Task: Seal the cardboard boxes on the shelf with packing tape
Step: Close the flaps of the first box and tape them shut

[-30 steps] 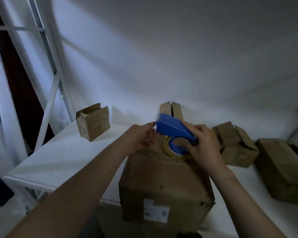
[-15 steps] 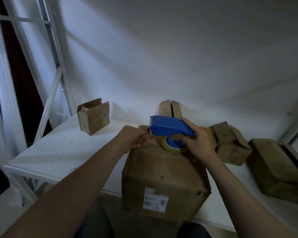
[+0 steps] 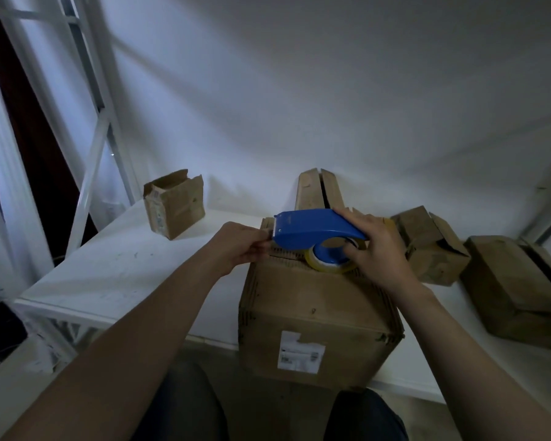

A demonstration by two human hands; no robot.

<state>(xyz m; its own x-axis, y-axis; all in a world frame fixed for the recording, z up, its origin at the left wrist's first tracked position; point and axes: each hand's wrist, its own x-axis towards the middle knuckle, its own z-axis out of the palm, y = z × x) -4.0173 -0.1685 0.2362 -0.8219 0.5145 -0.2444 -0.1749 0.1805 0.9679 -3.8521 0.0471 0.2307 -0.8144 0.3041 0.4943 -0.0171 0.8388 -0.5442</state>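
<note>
Gripping tape dispenser (image 3: 312, 229) over closed front box (image 3: 315, 307): right hand (image 3: 376, 249).

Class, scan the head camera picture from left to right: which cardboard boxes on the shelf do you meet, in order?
small open box → big labelled box → tilted open box → flat box. The tall box behind the big one overlaps it, so I skip it.
</note>
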